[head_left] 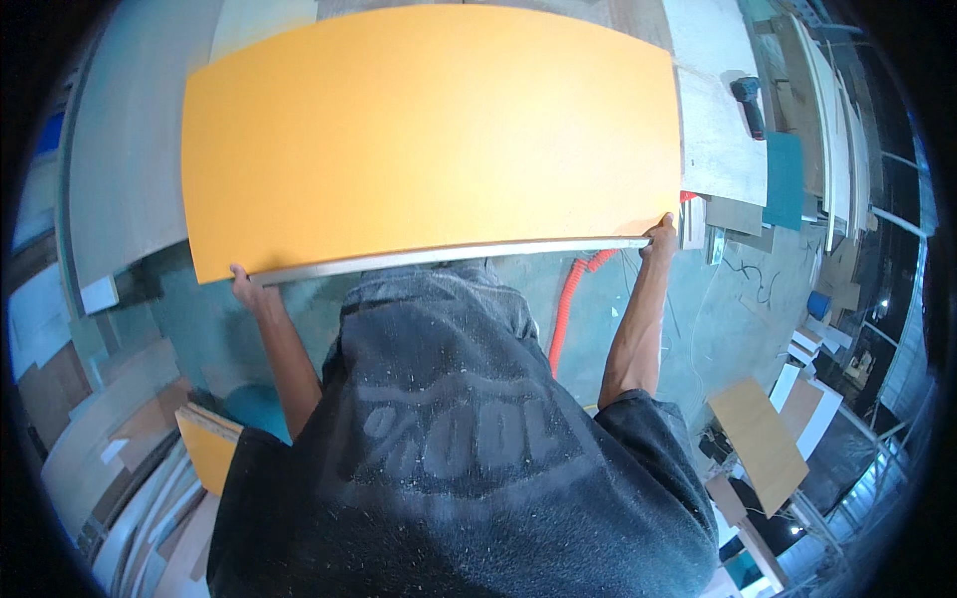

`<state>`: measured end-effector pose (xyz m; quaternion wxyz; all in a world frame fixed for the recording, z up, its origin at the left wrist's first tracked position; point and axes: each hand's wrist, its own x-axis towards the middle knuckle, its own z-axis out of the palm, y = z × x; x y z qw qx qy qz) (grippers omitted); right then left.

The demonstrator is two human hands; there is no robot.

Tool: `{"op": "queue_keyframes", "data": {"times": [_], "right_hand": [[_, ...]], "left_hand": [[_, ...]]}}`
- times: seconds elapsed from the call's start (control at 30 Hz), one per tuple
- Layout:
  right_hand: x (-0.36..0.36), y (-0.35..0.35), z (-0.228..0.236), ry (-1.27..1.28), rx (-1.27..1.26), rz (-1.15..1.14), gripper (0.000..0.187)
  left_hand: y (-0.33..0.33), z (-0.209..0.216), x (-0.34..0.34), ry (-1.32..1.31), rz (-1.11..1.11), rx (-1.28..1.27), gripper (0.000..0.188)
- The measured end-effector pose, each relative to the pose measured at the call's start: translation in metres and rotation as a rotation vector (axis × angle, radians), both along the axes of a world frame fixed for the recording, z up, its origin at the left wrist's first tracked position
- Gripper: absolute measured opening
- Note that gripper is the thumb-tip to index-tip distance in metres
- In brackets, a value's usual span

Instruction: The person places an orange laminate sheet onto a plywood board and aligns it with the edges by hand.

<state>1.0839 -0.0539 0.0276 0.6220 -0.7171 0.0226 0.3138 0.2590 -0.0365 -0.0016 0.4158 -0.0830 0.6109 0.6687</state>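
Note:
A large orange-yellow panel point(429, 140) with a pale near edge spans the space in front of me, over a white-grey worktop. My left hand point(246, 286) grips its near edge close to the left corner, thumb on top and the other fingers hidden below. At the near right corner my right hand point(660, 237) holds the same panel, with the thumb lying on the orange face. Both forearms reach forward on either side of my dusty dark shirt.
A dark power tool point(748, 105) lies on the pale board point(713, 130) at the right. An orange-red hose point(566, 309) runs over the greenish floor near my legs. Boards and offcuts are stacked at left and right, including a yellow board point(763, 444) at lower right.

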Motion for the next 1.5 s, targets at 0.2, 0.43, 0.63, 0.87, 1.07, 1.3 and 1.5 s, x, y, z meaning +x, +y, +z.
{"op": "queue_keyframes", "data": {"times": [0.2,0.43,0.63,0.87,1.07,1.3,1.5], "right_hand": [[-0.061,0.015,0.03,-0.852,-0.856,0.047,0.06],[-0.253,-0.022,0.147,-1.354,-0.45,1.43,0.083],[-0.279,-0.032,0.106,-1.452,-0.269,1.437,0.067],[-0.279,-0.033,0.092,-1.485,-0.301,1.387,0.071],[-0.276,0.037,0.093,-1.467,-0.238,1.369,0.071],[-0.267,0.122,0.096,-1.424,-0.206,1.461,0.069],[-0.259,0.191,0.087,-1.43,-0.179,1.479,0.07]], "left_hand": [[-0.013,0.02,-0.015,0.214,-0.148,-0.284,0.056],[0.051,0.118,0.101,1.467,-0.965,0.059,0.063],[0.191,0.104,0.233,1.627,-1.333,-0.056,0.081],[0.213,0.106,0.263,1.533,-1.576,-0.376,0.09],[0.279,0.101,0.263,1.534,-1.554,-0.327,0.091],[0.358,0.091,0.264,1.536,-1.515,-0.306,0.09],[0.426,0.092,0.265,1.51,-1.481,-0.259,0.089]]}}
